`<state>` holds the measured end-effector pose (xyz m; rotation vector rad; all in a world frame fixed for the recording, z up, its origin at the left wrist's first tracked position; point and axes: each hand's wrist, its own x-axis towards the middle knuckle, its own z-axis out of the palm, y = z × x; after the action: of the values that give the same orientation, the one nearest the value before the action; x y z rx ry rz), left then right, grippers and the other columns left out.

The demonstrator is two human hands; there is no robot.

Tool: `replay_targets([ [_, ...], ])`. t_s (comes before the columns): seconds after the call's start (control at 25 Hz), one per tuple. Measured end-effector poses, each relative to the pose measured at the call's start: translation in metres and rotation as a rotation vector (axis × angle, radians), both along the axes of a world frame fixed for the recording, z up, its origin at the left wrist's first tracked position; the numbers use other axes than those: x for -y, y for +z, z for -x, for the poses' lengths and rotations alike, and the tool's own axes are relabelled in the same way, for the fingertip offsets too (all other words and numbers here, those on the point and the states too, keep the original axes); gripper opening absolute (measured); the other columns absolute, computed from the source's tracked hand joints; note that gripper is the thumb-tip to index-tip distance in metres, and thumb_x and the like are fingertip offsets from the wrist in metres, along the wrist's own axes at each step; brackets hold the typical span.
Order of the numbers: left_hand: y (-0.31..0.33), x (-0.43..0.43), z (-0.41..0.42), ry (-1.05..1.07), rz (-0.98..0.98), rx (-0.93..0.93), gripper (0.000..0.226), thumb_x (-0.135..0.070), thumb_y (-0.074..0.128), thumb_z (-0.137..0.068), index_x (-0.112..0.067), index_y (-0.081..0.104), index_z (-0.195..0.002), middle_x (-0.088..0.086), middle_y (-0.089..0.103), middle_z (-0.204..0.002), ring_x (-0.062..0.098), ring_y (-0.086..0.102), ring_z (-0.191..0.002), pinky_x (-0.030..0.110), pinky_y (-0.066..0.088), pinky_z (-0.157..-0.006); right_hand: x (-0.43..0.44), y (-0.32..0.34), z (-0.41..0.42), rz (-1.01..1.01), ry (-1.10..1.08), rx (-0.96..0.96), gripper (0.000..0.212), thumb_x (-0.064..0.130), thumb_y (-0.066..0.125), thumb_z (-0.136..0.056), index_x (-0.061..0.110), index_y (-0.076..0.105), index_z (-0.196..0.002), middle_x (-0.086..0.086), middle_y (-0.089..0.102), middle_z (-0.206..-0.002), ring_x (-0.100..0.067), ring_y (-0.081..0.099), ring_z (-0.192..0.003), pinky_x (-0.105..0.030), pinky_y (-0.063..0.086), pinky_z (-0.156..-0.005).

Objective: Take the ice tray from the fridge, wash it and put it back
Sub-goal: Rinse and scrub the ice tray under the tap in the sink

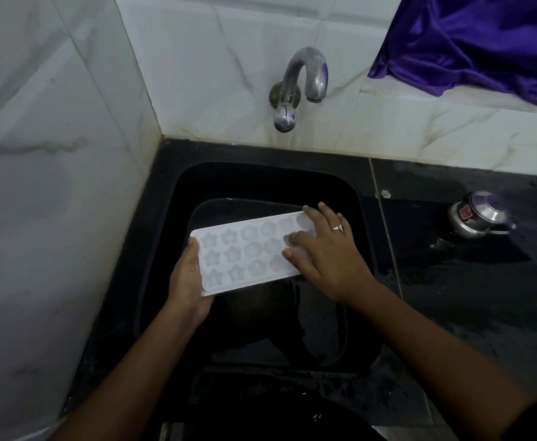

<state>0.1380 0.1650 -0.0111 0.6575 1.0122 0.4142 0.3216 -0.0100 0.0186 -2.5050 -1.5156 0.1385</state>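
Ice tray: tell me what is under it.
The ice tray is held over the black sink. The left hand supports one end; its fingers beneath are hidden. The basin directly below is covered.

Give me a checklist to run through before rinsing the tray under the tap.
1. Tray held: ok, left hand grips its near-left end.
2. Right hand on tray: ok, fingers lie flat over the right-end moulds.
3. Tray over sink: ok.
4. Tray under the tap: not ok, it sits nearer than the spout.
5. Water running: not ok, no stream visible.
6. Moulds clean: cannot tell.
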Motion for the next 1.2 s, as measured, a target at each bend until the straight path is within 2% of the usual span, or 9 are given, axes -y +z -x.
replay_targets([
  [0.12, 0.004, 0.008, -0.004, 0.003, -0.004, -0.003, 0.057, -0.052, 0.036, -0.112, -0.009, 0.070, -0.126, 0.013, 0.079, -0.118, 0.029, 0.079, -0.104, 0.047, 0.058, -0.086, -0.005, -0.002, 0.013, 0.010, -0.002, -0.012, 0.070, 0.071, 0.024, -0.101, 0.021, 0.066, -0.127, -0.015, 0.031, -0.165, -0.034, 0.015, -0.158, -0.062, 0.015, -0.125],
  [0.24, 0.007, 0.007, 0.000, 0.025, -0.027, 0.001, 0.054, -0.051, 0.038, -0.112, -0.012, 0.072, -0.124, 0.011, 0.079, -0.119, 0.027, 0.079, -0.102, 0.045, 0.059, -0.084, 0.013, -0.005, 0.003, 0.027, 0.087, 0.041, 0.066, 0.071, 0.022, -0.102, 0.031, 0.057, -0.141, -0.011, 0.029, -0.167, -0.034, 0.013, -0.158, -0.062, 0.013, -0.125],
  [0.44, 0.015, 0.025, -0.008, 0.007, -0.042, -0.007, 0.057, -0.053, 0.036, -0.111, -0.009, 0.070, -0.127, 0.014, 0.078, -0.120, 0.030, 0.078, -0.105, 0.046, 0.058, -0.086, 0.005, 0.005, 0.002, 0.005, -0.010, -0.029, 0.071, 0.072, 0.022, -0.100, 0.024, 0.068, -0.124, -0.014, 0.032, -0.165, -0.033, 0.017, -0.157, -0.060, 0.011, -0.126],
  [0.6, 0.025, 0.030, -0.006, 0.045, -0.069, -0.022, 0.051, -0.049, 0.038, -0.112, -0.011, 0.072, -0.119, 0.009, 0.082, -0.109, 0.025, 0.081, -0.094, 0.038, 0.062, -0.071, 0.027, 0.005, -0.011, 0.028, 0.115, 0.015, 0.065, 0.071, 0.022, -0.102, 0.033, 0.057, -0.142, -0.011, 0.027, -0.168, -0.032, 0.012, -0.158, -0.059, 0.008, -0.127],
  [0.76, 0.028, 0.046, -0.015, 0.031, -0.087, -0.027, 0.053, -0.050, 0.037, -0.112, -0.011, 0.073, -0.120, 0.011, 0.081, -0.111, 0.027, 0.080, -0.097, 0.037, 0.062, -0.071, 0.020, 0.012, -0.017, -0.009, 0.025, -0.059, 0.067, 0.071, 0.023, -0.100, 0.028, 0.066, -0.127, -0.013, 0.030, -0.167, -0.033, 0.015, -0.158, -0.060, 0.010, -0.126],
  [0.92, 0.030, 0.053, -0.014, 0.083, -0.088, -0.015, 0.052, -0.049, 0.035, -0.113, -0.012, 0.072, -0.116, 0.006, 0.083, -0.099, 0.021, 0.081, -0.084, 0.030, 0.063, -0.058, 0.033, 0.006, -0.022, 0.042, 0.163, -0.007, 0.069, 0.072, 0.021, -0.100, 0.030, 0.055, -0.143, -0.011, 0.025, -0.169, -0.030, 0.011, -0.159, -0.061, 0.012, -0.126],
  [1.0, 0.026, 0.057, -0.012, 0.109, -0.106, -0.024, 0.053, -0.051, 0.036, -0.112, -0.013, 0.072, -0.119, 0.006, 0.082, -0.105, 0.022, 0.081, -0.089, 0.032, 0.064, -0.062, 0.037, 0.007, -0.035, 0.013, 0.167, -0.004, 0.064, 0.071, 0.021, -0.101, 0.036, 0.058, -0.141, -0.009, 0.024, -0.169, -0.031, 0.011, -0.159, -0.061, 0.010, -0.126],
  [1.12, 0.023, 0.068, -0.021, 0.111, -0.081, -0.025, 0.056, -0.054, 0.035, -0.111, -0.013, 0.072, -0.121, 0.010, 0.081, -0.111, 0.026, 0.081, -0.095, 0.040, 0.062, -0.075, 0.028, 0.006, -0.032, -0.034, 0.072, -0.041, 0.067, 0.071, 0.024, -0.101, 0.028, 0.067, -0.129, -0.012, 0.028, -0.167, -0.033, 0.014, -0.158, -0.062, 0.012, -0.126],
  [1.2, 0.024, 0.070, -0.024, 0.131, -0.068, -0.021, 0.057, -0.054, 0.034, -0.111, -0.013, 0.072, -0.119, 0.010, 0.082, -0.109, 0.026, 0.081, -0.093, 0.039, 0.061, -0.073, 0.030, -0.001, -0.024, -0.002, 0.120, -0.020, 0.073, 0.072, 0.023, -0.101, 0.022, 0.061, -0.138, -0.014, 0.027, -0.168, -0.034, 0.013, -0.158, -0.061, 0.012, -0.126],
])
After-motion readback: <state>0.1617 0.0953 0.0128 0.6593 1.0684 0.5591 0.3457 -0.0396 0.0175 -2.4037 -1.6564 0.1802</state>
